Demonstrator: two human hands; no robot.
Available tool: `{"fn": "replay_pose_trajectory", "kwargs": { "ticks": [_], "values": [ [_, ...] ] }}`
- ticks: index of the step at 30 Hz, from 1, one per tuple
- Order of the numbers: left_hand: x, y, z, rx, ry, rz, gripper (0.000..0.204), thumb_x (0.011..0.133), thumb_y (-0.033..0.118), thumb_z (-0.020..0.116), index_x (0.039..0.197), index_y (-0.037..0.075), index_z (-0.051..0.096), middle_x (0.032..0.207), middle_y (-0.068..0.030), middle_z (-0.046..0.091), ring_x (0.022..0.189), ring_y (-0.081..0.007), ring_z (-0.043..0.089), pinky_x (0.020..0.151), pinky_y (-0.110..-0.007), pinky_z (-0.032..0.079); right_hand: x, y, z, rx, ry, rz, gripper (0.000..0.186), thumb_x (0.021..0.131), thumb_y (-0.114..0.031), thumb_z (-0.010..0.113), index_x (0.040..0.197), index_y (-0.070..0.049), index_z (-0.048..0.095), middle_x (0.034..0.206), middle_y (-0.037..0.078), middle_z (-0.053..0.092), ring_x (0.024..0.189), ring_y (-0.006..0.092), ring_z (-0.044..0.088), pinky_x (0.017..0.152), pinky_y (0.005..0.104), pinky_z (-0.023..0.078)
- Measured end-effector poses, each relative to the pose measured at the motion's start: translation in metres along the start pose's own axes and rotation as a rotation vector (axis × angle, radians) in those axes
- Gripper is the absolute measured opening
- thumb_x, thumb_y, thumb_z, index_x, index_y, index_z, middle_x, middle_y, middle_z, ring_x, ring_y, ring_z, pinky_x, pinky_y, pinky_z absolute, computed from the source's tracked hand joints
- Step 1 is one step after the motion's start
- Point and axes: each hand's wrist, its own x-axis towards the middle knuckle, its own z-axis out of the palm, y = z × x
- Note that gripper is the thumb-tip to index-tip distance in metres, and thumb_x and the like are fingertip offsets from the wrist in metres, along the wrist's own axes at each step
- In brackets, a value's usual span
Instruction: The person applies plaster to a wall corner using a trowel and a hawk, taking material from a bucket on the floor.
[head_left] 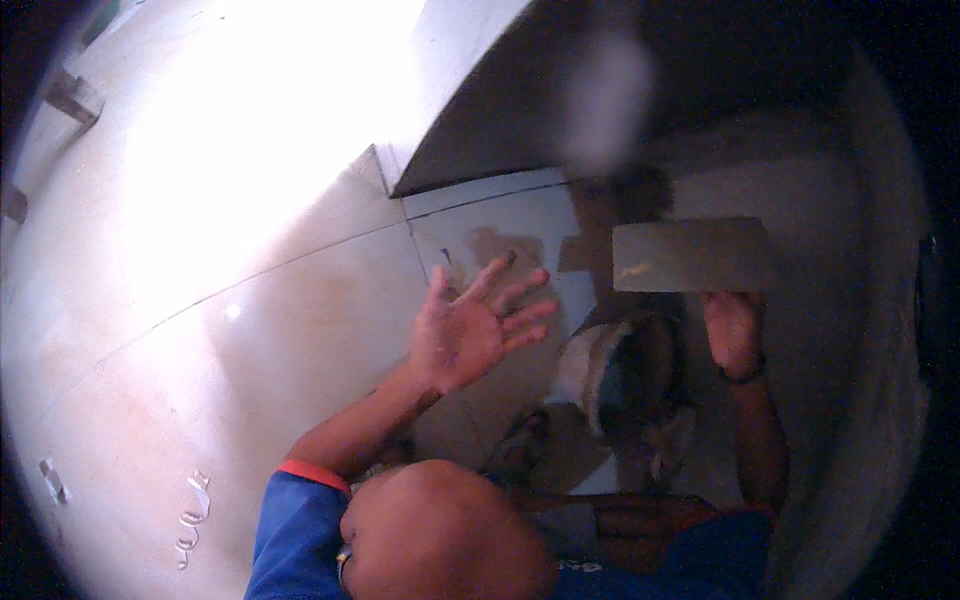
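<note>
My left hand [460, 335] is held out over the floor with its fingers spread and nothing in it. My right hand [735, 335], with a dark band at the wrist, grips the lower edge of a flat, grey-brown rectangular board [690, 257]. The fingers of that hand are mostly hidden by the board. Below the board, between my two arms, stands a rounded, bucket-like container [628, 375] in white and dark colours. Shadow hides what is inside it.
Pale floor tiles [300, 300] are brightly lit at the left. A dark, straight-edged surface [520, 110] fills the upper right. On the floor lie a curled pale strip [192, 520] and a small scrap [55, 481]. A brown block [75, 97] is at the far left.
</note>
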Motion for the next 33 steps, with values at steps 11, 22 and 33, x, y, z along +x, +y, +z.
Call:
{"fn": "replay_pose_trajectory", "kwargs": {
  "ticks": [11,22,33],
  "values": [
    [-0.015,-0.017,-0.022,1.043,0.352,0.102,0.049,0.090,0.026,0.062,0.130,0.002,0.046,0.123,-0.0105,0.057,0.113,-0.0225,0.053,0.098,-0.036,0.039,0.010,0.118,0.140,0.469,-0.089,0.186,0.033,0.086,-0.012,0.058,0.118,-0.004,0.056,0.106,0.011,0.064,0.095,0.0279,0.063,0.085,0.0443,0.050],
    [-0.053,0.033,-0.052,0.614,0.325,0.684,0.043,0.089,0.016,0.062,0.125,0.001,0.045,0.121,-0.0112,0.055,0.114,-0.0247,0.051,0.101,-0.040,0.039,0.017,0.182,0.261,0.143,-0.154,0.094,0.040,0.084,-0.017,0.067,0.118,0.000,0.053,0.106,0.010,0.063,0.093,0.0237,0.062,0.076,0.0363,0.051],
    [-0.136,0.112,-0.053,1.026,0.631,1.004,0.049,0.091,0.019,0.060,0.134,0.007,0.039,0.139,-0.0091,0.042,0.131,-0.0266,0.038,0.114,-0.047,0.021,-0.043,0.305,0.206,-1.497,0.022,0.117,0.080,0.087,-0.041,0.058,0.144,0.001,0.023,0.151,0.027,0.014,0.137,0.0516,0.010,0.107,0.0648,0.013]
  ]
}}
